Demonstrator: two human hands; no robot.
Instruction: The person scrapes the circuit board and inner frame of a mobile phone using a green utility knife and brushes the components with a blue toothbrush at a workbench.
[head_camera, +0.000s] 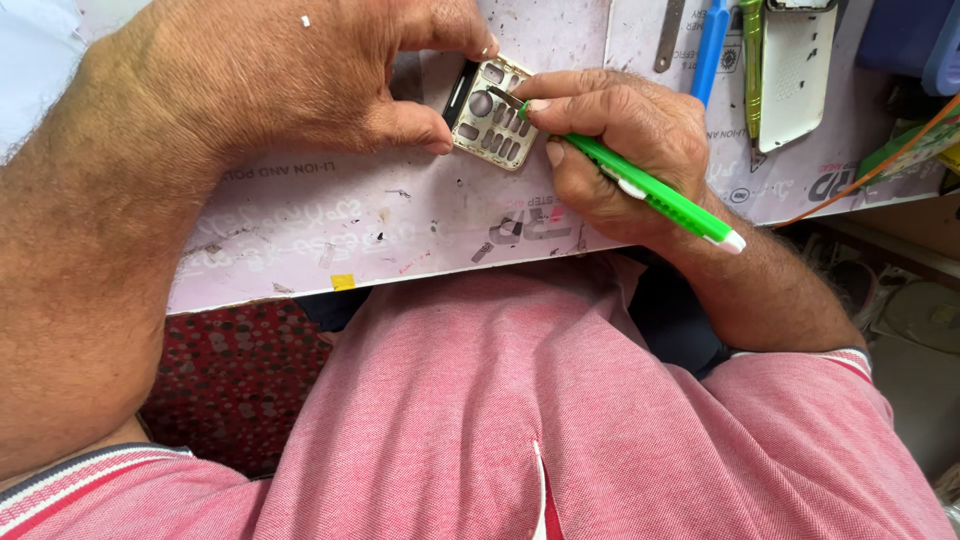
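Note:
My left hand (300, 70) pinches a small gold-coloured phone front cover (490, 115) with empty keypad openings, holding it flat against the worn white work board (330, 215). My right hand (610, 150) grips a green tool with a white end (660, 195) like a pen. Its thin metal tip rests on the cover's upper keypad area. My thumb and forefinger cover the cover's left edge and top corner.
At the board's far right lie a white phone back cover (795, 70), a blue-handled tool (712, 45), a green-handled tool (752, 60) and a metal strip (670, 35). An orange wire (870, 170) crosses the right edge. My pink shirt fills the foreground below the board's edge.

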